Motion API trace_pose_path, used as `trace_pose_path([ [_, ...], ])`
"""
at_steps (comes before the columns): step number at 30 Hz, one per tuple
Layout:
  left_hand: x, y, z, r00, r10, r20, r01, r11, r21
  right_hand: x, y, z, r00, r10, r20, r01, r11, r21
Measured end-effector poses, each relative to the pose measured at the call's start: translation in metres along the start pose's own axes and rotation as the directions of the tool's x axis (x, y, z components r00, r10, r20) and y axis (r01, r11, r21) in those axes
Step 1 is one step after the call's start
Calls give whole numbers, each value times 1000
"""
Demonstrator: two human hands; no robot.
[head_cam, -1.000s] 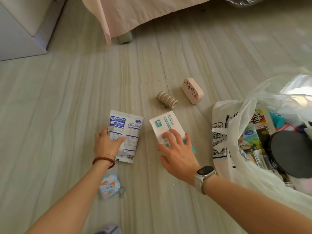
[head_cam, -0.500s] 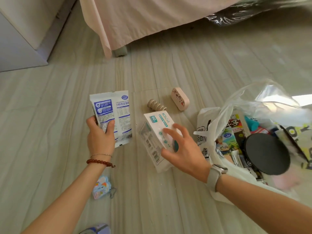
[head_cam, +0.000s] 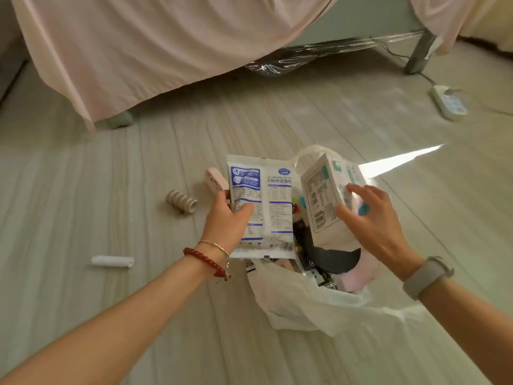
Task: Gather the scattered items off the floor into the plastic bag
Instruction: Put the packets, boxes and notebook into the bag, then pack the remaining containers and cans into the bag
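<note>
On the floor (head_cam: 83, 315) at the far left lies a small white tube (head_cam: 113, 261), and further in a ribbed beige spiral piece (head_cam: 181, 204) and a pink case (head_cam: 213, 181), half hidden behind the pouch; these three are not gathered yet and could be forgotten, I think, because the person looks now at the bag. The left hand (head_cam: 226, 222) holds a white and blue pouch (head_cam: 261, 207) upright, its grip pinching the lower left side with the thumb in front and the fingers behind. The pouch hangs at the left edge of the bag mouth, not clearly over it, so if it is let go here it may slide down outside. The plastic bag (head_cam: 319, 301) lies slack on the floor, open, with a dark round thing and other items inside; its soft rim could fold under a falling item. The right hand (head_cam: 372, 220) carries a white box (head_cam: 323, 201) tilted over the opening, the grip spread wide, thumb on one face and fingers on the other. Such a loose hold may let the box slip early.
</note>
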State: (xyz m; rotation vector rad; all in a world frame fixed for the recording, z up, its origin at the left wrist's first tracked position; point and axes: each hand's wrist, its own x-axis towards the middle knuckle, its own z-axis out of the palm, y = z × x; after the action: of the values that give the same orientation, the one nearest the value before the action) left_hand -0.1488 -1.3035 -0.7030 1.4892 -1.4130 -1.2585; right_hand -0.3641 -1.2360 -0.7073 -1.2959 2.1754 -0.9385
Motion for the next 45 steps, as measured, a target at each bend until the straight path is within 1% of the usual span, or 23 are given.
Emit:
trace_pose_path([
  [3, -8, -3, 35, 991, -36, 125, 27, 997, 74, -9, 27, -2, 997, 65, 51, -59, 991, -118],
  [7, -9, -13, 68, 982, -84, 171, 60, 989, 138, -13, 53, 4, 994, -26, 109, 80, 843, -531],
  [10, -3, -21, 82, 986, -78, 144, 51, 981, 185, -6, 62, -2, 992, -95, 79, 124, 772, -623],
  [13, 5, -23, 95, 980, -113, 162, 81, 979, 188, 2, 70, -10, 990, -121, 71, 138, 750, -647],
  [15, 5, -26, 106, 976, -54, 212, -13, 954, 300, 2, 73, -9, 990, -82, 111, 134, 762, -634],
  [16, 4, -28, 110, 969, 12, 246, -129, 875, 466, 1, 74, -7, 991, -71, 116, 128, 771, -624],
  [18, 1, -33, 110, 953, 139, 270, -301, 559, 773, -4, 75, -2, 991, -63, 117, 123, 772, -624],
  [19, 2, -36, 106, 947, 179, 266, -319, 431, 844, -7, 75, -1, 990, -69, 122, 131, 772, -622],
  [20, 5, -38, 101, 946, 199, 257, -315, 369, 874, -9, 74, 1, 986, -95, 137, 160, 777, -609],
  [21, 7, -41, 95, 951, 195, 240, -298, 368, 881, -11, 72, 2, 976, -143, 167, 214, 781, -587],
  [22, 10, -45, 88, 964, 162, 212, -261, 416, 871, -13, 70, 5, 955, -203, 218, 292, 776, -559],
  [23, 12, -49, 80, 981, 101, 165, -194, 506, 840, -15, 68, 9, 921, -266, 285, 383, 755, -533],
  [25, 17, -58, 68, 990, -112, 86, 28, 755, 656, -20, 62, 21, 836, -326, 442, 527, 701, -480],
  [26, 18, -64, 64, 976, -200, 91, 114, 816, 567, -23, 59, 29, 800, -319, 507, 563, 692, -452],
  [28, 13, -73, 56, 968, -207, 140, 92, 816, 570, -24, 55, 45, 760, -248, 601, 569, 701, -430],
  [31, 9, -69, 45, 985, -96, 141, 7, 849, 529, -16, 51, 65, 727, -79, 682, 505, 735, -453],
  [33, 14, -62, 36, 994, -37, 105, -21, 865, 501, -8, 45, 72, 696, -1, 719, 425, 806, -411],
  [37, 15, -66, 23, 992, -53, 115, -5, 891, 455, -8, 25, 64, 702, -5, 712, 216, 954, -207],
  [38, 12, -71, 23, 990, -37, 138, -32, 884, 466, -15, 23, 61, 684, -9, 730, 205, 962, -180],
  [41, 3, -82, 23, 960, -4, 280, -165, 800, 576, -39, 25, 58, 531, 60, 845, 326, 906, -269],
  [42, 2, -85, 21, 949, -6, 316, -194, 778, 598, -43, 25, 58, 533, 66, 844, 374, 876, -305],
  [43, 2, -86, 17, 943, -6, 332, -211, 761, 613, -44, 22, 58, 594, 26, 804, 412, 849, -331],
  [45, 5, -90, 5, 950, 8, 311, -213, 745, 632, -38, 9, 59, 758, -172, 629, 476, 806, -352],
])
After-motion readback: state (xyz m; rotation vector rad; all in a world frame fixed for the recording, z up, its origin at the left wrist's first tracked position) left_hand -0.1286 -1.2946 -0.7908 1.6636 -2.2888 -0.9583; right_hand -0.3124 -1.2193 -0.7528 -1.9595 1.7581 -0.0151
